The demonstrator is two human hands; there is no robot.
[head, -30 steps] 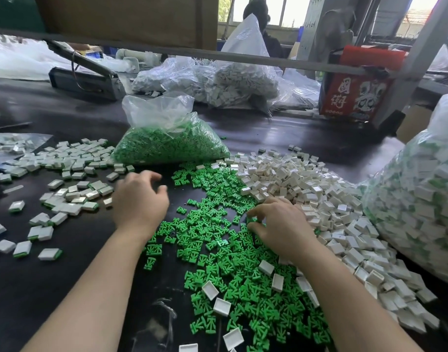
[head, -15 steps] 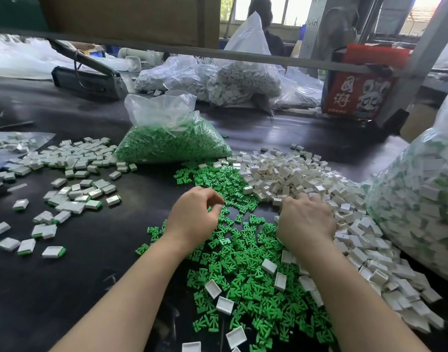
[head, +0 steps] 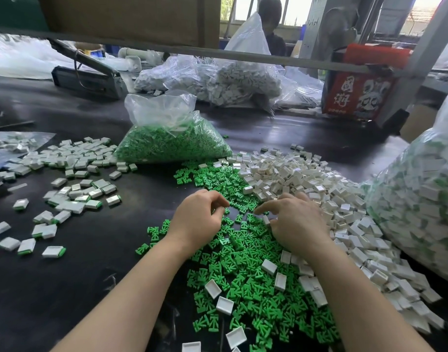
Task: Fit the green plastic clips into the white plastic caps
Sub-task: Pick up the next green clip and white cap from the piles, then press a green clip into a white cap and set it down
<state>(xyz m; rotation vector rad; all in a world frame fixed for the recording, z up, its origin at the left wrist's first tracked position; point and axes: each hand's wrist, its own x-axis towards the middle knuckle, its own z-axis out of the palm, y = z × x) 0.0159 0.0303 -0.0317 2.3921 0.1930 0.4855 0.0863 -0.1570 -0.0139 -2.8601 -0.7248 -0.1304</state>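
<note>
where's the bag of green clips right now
In the head view, the clear bag of green clips lies on the black table left of centre, beyond both hands, between the finished caps and the loose white caps.

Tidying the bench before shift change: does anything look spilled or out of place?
Some white caps lie scattered among the green clips, away from their own pile. Nothing looks damaged.

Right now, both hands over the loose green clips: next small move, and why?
Probably close the left hand on one green clip: its curled fingers hover over the pile, seemingly empty, while the right hand appears to pinch a white cap beside it.
</note>
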